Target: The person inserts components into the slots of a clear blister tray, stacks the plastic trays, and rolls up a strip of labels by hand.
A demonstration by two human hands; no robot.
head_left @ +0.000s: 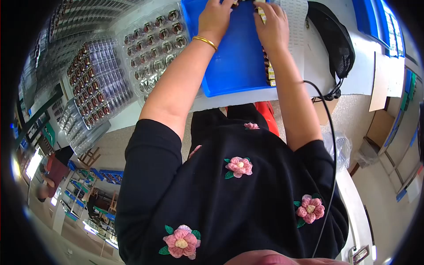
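Blue plastic forms the shallow tray (234, 70), whose raised near edge is set just beside the front edge of the white desk (355, 81). Between the two forearms, a broad stretch of smooth tray floor is left for moving, while the right wall is closely lined with a row of small brown parts with yellow labels (271, 76), partly hidden by the right forearm.

At the far right of the tray, the right grip (274, 26) is bent over that row, thumb set apart from the fingers; whether a part is held cannot be told. Over the tray's far left side, the left grip (215, 20) is stretched forward, with a small dark piece (235, 4) seen at its fingertips; whether it is pinched cannot be told.

Left of the tray, just beside its wall, a clear moulded plastic sheet (125, 59) is laid, its rounded pockets filled with shiny brown parts. Farther left, similar sheets are stacked (117, 73). Right of the tray, a pale perforated strip (299, 22) is followed by a curved black cover (324, 31) with a mesh-textured end.
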